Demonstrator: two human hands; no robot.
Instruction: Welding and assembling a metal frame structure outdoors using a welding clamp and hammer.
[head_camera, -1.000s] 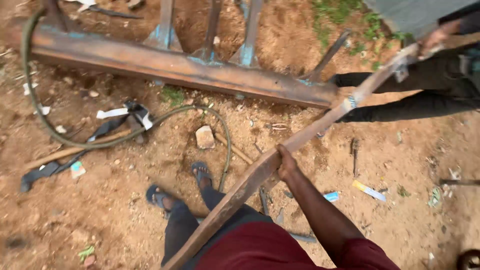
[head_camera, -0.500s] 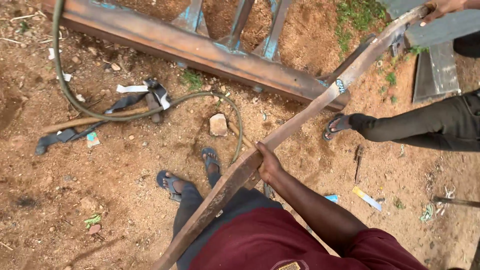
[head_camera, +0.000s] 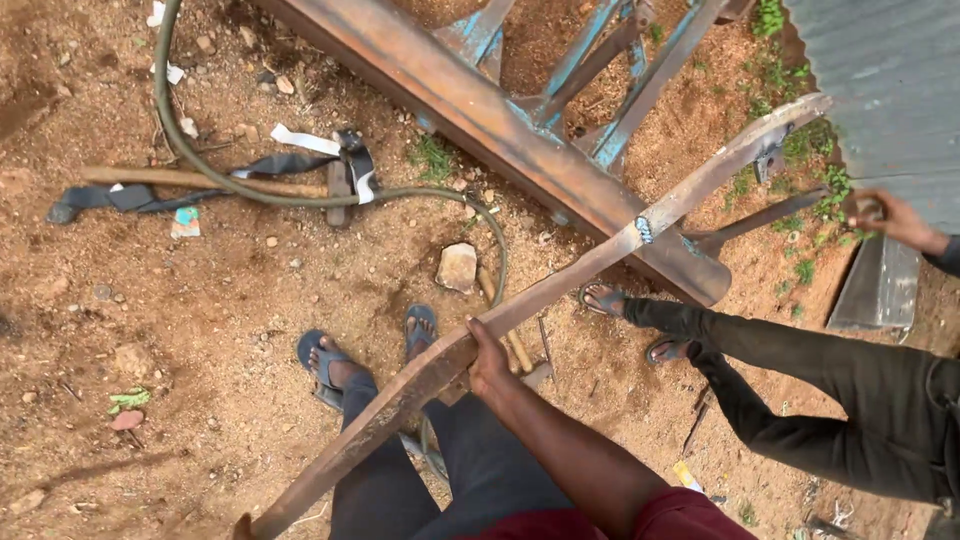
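Observation:
My right hand (head_camera: 490, 352) is shut around a long rusty flat metal bar (head_camera: 600, 262) with a weld seam partway along it. The bar runs from the bottom left, across my legs, up to the right over a heavy rusty beam (head_camera: 470, 110) with blue-painted struts. My left hand does not show. My feet in blue sandals (head_camera: 325, 360) stand on red dirt just left of the bar. A co-worker in dark trousers (head_camera: 800, 375) stands on the right, with a raised hand (head_camera: 885, 215) near the bar's far end.
A green hose (head_camera: 200, 165) curves over the dirt past a wooden-handled tool (head_camera: 200, 180) and black strapping. A stone (head_camera: 458, 267) lies by my feet. A grey corrugated sheet (head_camera: 880, 90) and a metal piece (head_camera: 880, 285) are at the right.
The view has swung toward the ground and the beam. The co-worker's legs have stepped closer to the bar. My right hand keeps its grip on the bar.

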